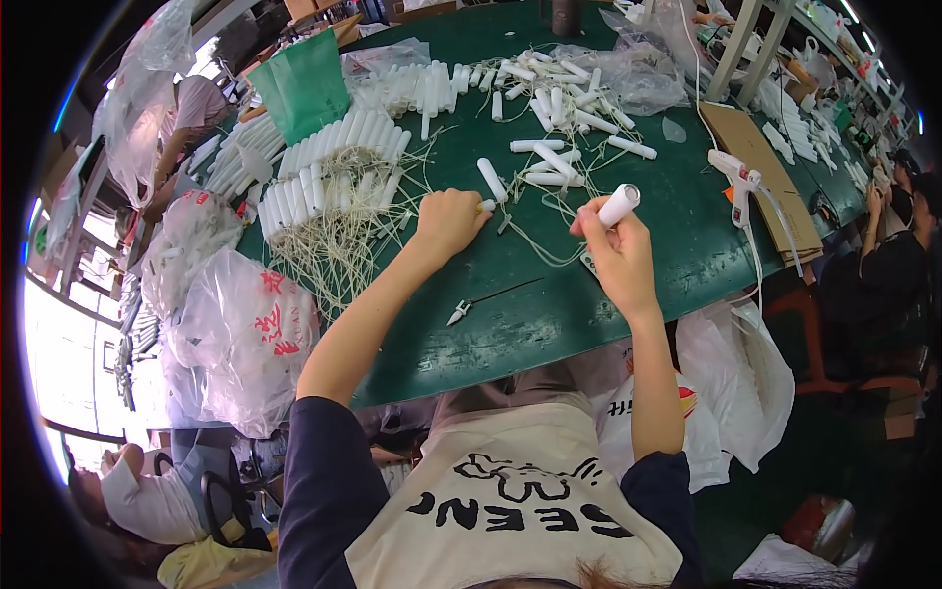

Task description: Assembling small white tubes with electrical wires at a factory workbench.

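Observation:
My right hand (623, 257) grips a white plastic tube (619, 204), tilted so that its round end faces up. Thin pale wires (538, 247) hang in a loop between my two hands. My left hand (449, 226) is closed, its fingertips pinched together; what they hold is too small to make out. Just beyond those fingertips another white tube (492, 180) lies on the green table (569, 334). Nearer to me lies a small white pointed piece with a thin dark rod (459, 313).
Rows of white tubes with tangled wires (329, 196) cover the left side, near a green bag (302, 86). More tubes (555, 98) are heaped at the back. At right are a white glue gun (738, 182) and flat cardboard (765, 187). Plastic bags (240, 334) crowd the left edge.

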Tool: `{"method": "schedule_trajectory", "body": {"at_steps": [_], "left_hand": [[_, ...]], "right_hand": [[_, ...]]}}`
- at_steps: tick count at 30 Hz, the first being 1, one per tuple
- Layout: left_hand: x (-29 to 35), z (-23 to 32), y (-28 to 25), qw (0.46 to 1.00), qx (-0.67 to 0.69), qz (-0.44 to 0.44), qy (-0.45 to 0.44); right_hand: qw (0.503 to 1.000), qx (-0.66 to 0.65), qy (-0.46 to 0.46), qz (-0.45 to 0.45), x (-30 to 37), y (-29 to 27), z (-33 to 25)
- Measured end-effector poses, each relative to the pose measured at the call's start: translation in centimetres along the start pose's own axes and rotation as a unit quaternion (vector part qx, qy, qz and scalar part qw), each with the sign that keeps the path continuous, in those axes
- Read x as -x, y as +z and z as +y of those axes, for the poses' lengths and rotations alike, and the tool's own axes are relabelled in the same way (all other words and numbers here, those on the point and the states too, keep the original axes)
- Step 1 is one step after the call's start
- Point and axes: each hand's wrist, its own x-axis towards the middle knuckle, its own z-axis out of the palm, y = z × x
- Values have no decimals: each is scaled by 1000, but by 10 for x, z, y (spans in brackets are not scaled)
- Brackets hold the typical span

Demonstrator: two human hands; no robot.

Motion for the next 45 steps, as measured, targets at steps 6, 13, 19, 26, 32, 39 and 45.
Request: {"method": "schedule_trajectory", "body": {"at_steps": [6, 13, 19, 26, 32, 39, 45], "left_hand": [[2, -5, -74, 987, 138, 41, -65], [33, -28, -131, 791, 569, 195, -115], [67, -64, -173, 720, 681, 130, 0], [94, -36, -172, 863, 494, 88, -55], [92, -18, -155, 925, 378, -12, -20], [107, 23, -159, 933, 343, -86, 64], [103, 57, -140, 778, 599, -170, -84]], "right_hand": [[984, 153, -52, 73, -12, -2, 27], [918, 327, -215, 65, -18, 15, 36], [925, 352, -130, 53, -30, 30, 49], [902, 430, -37, -10, -52, 42, 64], [900, 435, -29, -25, -44, 35, 61], [914, 193, -356, 11, -5, 34, -62], [731, 332, -596, 29, 35, 52, -62]]}}
